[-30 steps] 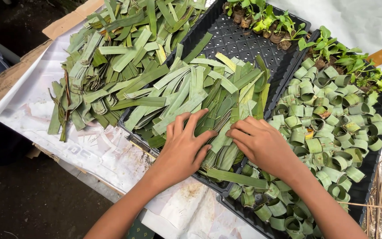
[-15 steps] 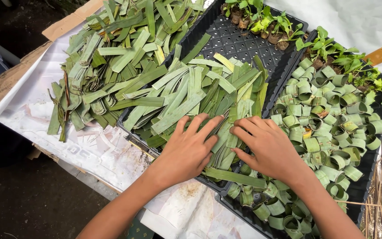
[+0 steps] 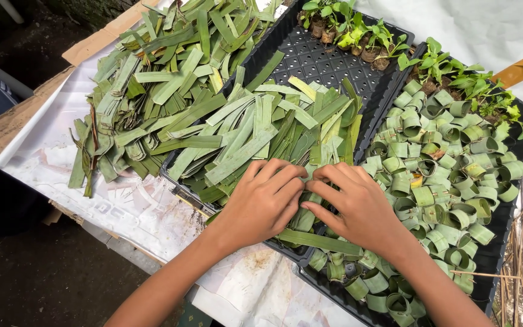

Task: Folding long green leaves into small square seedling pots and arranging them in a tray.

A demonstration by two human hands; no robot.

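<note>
Head view showed both forearms reaching up from the bottom edge. The left hand (image 3: 263, 203) lay palm down, fingers loosely spread, on flat green leaf strips (image 3: 255, 136) piled in a black perforated tray (image 3: 328, 60). The right hand (image 3: 358, 206) rested just beside it, fingers curled onto the same strips, fingertips nearly meeting those of the left; whether either hand actually gripped a strip could not be told. One long strip (image 3: 319, 241) lay across the tray edge under the hands. To the right, a second black tray (image 3: 503, 242) held many rolled leaf rings (image 3: 449, 175). Left of the trays, a loose heap of leaf pieces (image 3: 146, 103) lay on the white-covered tabletop (image 3: 122, 206). Farthest off, small seedlings (image 3: 358, 33) stood along the trays' far ends.
</note>
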